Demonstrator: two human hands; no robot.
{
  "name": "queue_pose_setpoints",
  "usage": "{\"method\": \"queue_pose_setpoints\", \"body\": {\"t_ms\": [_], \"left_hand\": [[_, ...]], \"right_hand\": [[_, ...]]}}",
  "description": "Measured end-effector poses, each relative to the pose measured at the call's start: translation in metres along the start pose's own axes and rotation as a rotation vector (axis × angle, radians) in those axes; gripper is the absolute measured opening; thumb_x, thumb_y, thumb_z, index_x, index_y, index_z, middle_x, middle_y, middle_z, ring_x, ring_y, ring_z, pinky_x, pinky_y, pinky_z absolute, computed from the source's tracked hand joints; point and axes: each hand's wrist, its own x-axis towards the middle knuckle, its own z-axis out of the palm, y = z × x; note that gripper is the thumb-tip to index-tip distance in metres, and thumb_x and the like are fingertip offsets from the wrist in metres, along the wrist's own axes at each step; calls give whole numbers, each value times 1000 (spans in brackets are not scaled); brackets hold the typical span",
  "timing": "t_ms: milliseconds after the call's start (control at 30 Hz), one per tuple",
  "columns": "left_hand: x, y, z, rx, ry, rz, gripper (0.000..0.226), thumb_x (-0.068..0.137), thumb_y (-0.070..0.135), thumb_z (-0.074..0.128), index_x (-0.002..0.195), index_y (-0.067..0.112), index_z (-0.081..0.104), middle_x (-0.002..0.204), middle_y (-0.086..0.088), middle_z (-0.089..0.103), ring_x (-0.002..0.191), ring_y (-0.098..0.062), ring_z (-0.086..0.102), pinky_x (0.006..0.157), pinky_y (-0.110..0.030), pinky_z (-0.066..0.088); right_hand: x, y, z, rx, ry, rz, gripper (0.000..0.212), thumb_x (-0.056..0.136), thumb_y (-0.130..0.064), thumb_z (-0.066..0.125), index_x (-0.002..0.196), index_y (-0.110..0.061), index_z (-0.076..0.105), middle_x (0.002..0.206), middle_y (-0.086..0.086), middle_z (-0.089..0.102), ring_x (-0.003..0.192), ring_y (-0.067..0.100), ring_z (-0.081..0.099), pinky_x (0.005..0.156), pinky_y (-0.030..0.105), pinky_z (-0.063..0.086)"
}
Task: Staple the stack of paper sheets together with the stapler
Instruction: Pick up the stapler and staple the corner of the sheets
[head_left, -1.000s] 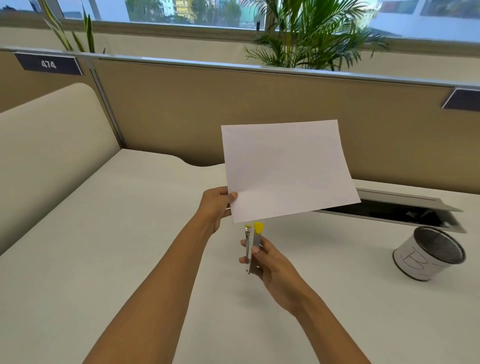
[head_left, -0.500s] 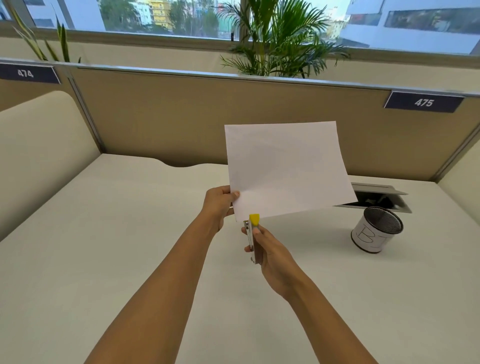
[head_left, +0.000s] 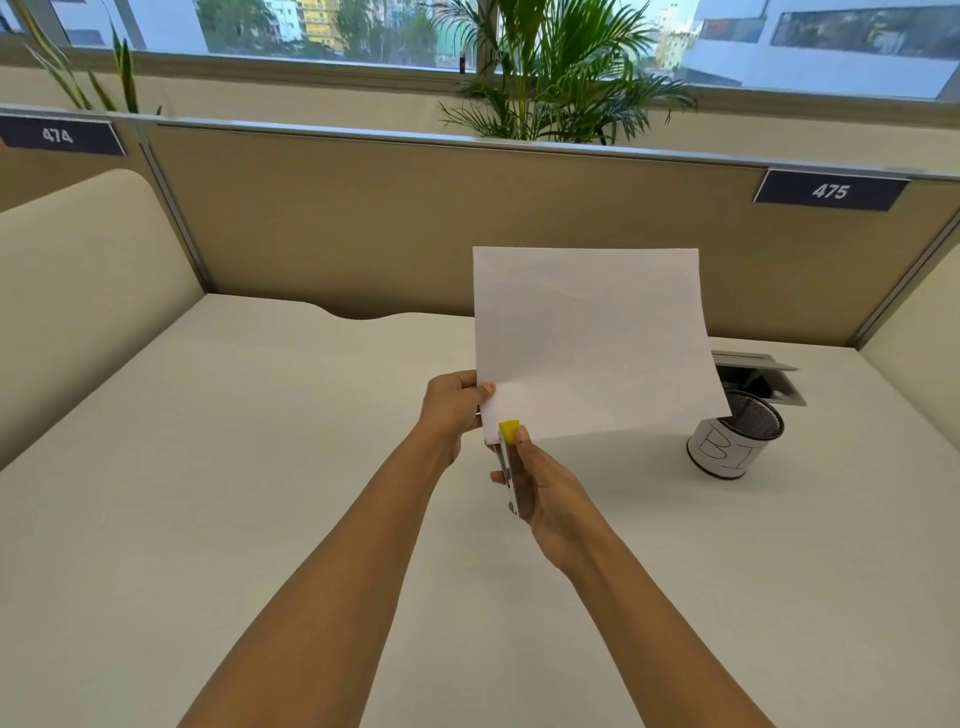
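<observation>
Here, a stack of white paper (head_left: 592, 343) is held upright above the tabletop (head_left: 260, 467), left hand (head_left: 452, 410) pinching its lower-left corner. The right hand (head_left: 545, 493) grips a yellow-tipped stapler (head_left: 508, 457) at that corner; its mouth is hidden. A mesh cup (head_left: 737, 441) sits partly behind the sheets.

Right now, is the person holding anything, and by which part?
Yes. The left hand pinches the paper stack by its lower left corner. The right hand grips the stapler around its body, yellow tip at that corner.
</observation>
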Motion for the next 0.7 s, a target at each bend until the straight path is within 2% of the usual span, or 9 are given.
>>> {"method": "queue_pose_setpoints", "body": {"t_ms": [67, 167, 233, 367, 500, 600, 700], "left_hand": [[-2, -1, 1, -5, -2, 4, 34, 91, 4, 49, 124, -3, 52, 129, -17, 57, 110, -33, 58, 92, -43, 50], [-5, -1, 3, -14, -9, 13, 32, 91, 2, 49, 122, -3, 54, 125, -18, 59, 99, -29, 59, 85, -38, 51], [-6, -1, 4, -20, -13, 16, 32, 91, 2, 49, 122, -3, 55, 125, -18, 60, 98, -29, 58, 85, -38, 51], [-7, 0, 5, -18, -22, 17, 33, 90, 1, 49, 122, -4, 54, 125, -19, 60, 101, -31, 59, 86, -39, 52], [-6, -1, 5, -27, -29, 20, 32, 90, 1, 49, 122, -4, 54, 125, -20, 59, 98, -29, 59, 84, -39, 51], [-5, -1, 5, -25, -22, 16, 33, 90, 1, 49, 123, -4, 53, 125, -17, 59, 99, -29, 59, 83, -38, 51], [-4, -1, 5, -17, -18, 5, 34, 91, 3, 50, 124, -3, 53, 128, -18, 58, 109, -35, 58, 91, -43, 51]], "right_hand": [[-2, 0, 1, -15, -3, 6, 47, 86, -53, 47, 111, -18, 67, 103, -7, 69, 84, 11, 59, 66, 27, 36], [-3, 0, 1, -39, -13, 13, 45, 86, -59, 42, 96, -26, 71, 111, -6, 69, 85, 11, 59, 70, 28, 36], [-3, -1, 2, -50, -12, 13, 45, 87, -60, 39, 91, -28, 70, 114, -5, 68, 85, 11, 59, 70, 27, 37], [-3, -2, 2, -66, 12, 0, 49, 83, -61, 43, 101, -23, 69, 113, -4, 67, 84, 11, 58, 68, 26, 37], [-2, -3, 2, -64, 43, -23, 52, 83, -58, 48, 107, -16, 67, 102, -7, 68, 81, 8, 60, 62, 25, 34], [0, 0, 2, -32, 45, -33, 50, 83, -53, 53, 108, -12, 65, 107, -2, 70, 90, 11, 64, 61, 26, 36], [2, 1, 2, -19, 36, -36, 40, 83, -49, 56, 102, -16, 67, 111, 0, 70, 94, 14, 65, 63, 28, 36]]}}
